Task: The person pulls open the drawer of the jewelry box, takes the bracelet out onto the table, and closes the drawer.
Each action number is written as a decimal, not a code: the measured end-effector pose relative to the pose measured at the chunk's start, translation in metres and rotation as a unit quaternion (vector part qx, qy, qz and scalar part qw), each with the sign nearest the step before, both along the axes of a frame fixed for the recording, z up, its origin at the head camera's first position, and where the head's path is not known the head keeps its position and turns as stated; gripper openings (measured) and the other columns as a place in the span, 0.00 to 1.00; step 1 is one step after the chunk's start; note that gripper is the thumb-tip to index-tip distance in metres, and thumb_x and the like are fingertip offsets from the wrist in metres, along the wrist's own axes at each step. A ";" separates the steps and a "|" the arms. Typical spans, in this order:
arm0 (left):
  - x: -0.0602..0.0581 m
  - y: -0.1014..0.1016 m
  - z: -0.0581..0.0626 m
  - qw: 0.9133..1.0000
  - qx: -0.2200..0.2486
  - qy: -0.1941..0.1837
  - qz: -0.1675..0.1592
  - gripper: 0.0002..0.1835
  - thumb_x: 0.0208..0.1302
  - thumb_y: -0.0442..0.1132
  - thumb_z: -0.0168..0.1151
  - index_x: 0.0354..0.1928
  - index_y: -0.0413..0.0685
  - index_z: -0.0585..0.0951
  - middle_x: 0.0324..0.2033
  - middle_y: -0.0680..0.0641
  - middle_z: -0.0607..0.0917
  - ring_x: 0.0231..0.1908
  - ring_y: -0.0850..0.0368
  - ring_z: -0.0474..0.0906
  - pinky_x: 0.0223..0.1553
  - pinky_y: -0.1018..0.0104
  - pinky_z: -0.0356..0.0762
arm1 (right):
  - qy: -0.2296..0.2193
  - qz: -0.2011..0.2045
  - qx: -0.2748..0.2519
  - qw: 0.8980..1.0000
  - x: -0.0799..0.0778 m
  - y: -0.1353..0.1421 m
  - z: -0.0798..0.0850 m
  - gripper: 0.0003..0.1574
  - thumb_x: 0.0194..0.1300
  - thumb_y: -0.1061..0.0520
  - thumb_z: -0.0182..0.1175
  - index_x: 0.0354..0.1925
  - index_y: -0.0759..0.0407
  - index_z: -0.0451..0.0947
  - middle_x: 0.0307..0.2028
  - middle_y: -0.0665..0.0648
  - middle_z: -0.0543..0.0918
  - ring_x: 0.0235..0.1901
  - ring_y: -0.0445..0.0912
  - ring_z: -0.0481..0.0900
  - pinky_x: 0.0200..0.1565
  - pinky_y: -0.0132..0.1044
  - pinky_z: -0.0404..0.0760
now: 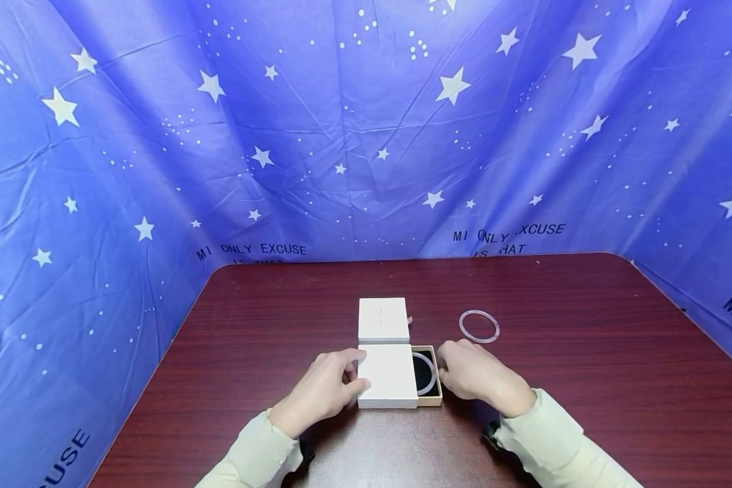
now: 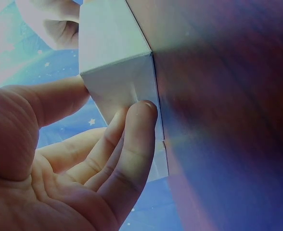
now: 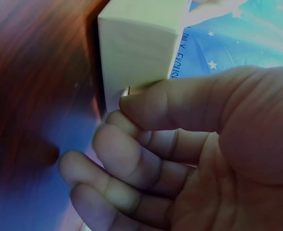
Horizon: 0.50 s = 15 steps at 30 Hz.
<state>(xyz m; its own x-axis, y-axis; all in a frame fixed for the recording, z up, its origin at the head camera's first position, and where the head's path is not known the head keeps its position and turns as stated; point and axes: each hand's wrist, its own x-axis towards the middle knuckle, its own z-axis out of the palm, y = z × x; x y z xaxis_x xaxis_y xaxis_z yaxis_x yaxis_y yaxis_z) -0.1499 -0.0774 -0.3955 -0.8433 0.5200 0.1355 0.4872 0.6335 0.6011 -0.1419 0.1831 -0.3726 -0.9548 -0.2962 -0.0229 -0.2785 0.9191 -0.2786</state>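
Note:
A white drawer-style box (image 1: pixel 387 377) lies on the table, its inner drawer (image 1: pixel 428 401) partly out on the right. Inside, on black lining, sits a pale bangle (image 1: pixel 432 368), partly hidden under the box's cover. My left hand (image 1: pixel 324 386) holds the cover's left end, thumb at the top edge and fingertips (image 2: pixel 142 108) against the end face. At the drawer's right end, my right hand (image 1: pixel 471 369) pinches a small pull tab (image 3: pixel 126 91) between thumb and index finger. Most of that tab is hidden by the fingers.
A second, closed white box (image 1: pixel 381 318) with a small pinkish tab (image 1: pixel 410 320) stands just behind the first. Another pale bangle (image 1: pixel 479 327) lies on the dark red table (image 1: pixel 280 312), beyond my right hand. A blue star-patterned cloth (image 1: pixel 341 135) hangs around the table.

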 end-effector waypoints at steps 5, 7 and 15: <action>0.000 0.000 0.000 1.000 0.002 0.004 -0.001 0.23 0.60 0.39 0.66 0.55 0.37 0.76 0.21 0.61 0.78 0.21 0.72 0.70 0.38 0.67 0.74 | 0.000 0.009 -0.001 1.000 -0.001 0.002 0.000 0.20 0.52 0.63 0.59 0.11 0.50 0.63 0.12 0.44 0.60 0.17 0.40 0.62 0.23 0.37 0.66; 0.000 0.000 0.000 1.000 0.003 0.007 -0.001 0.22 0.59 0.39 0.66 0.55 0.37 0.77 0.21 0.61 0.77 0.21 0.72 0.70 0.38 0.67 0.74 | 0.002 0.010 0.001 1.000 -0.001 0.002 0.000 0.21 0.51 0.64 0.58 0.10 0.49 0.62 0.11 0.43 0.59 0.17 0.40 0.61 0.23 0.36 0.66; 0.000 0.000 0.000 1.000 0.002 0.007 0.001 0.22 0.59 0.39 0.66 0.55 0.37 0.77 0.21 0.61 0.77 0.20 0.72 0.70 0.38 0.67 0.74 | -0.006 0.017 0.006 1.000 -0.001 0.005 0.002 0.23 0.51 0.66 0.55 0.09 0.49 0.59 0.11 0.43 0.56 0.17 0.40 0.59 0.22 0.36 0.65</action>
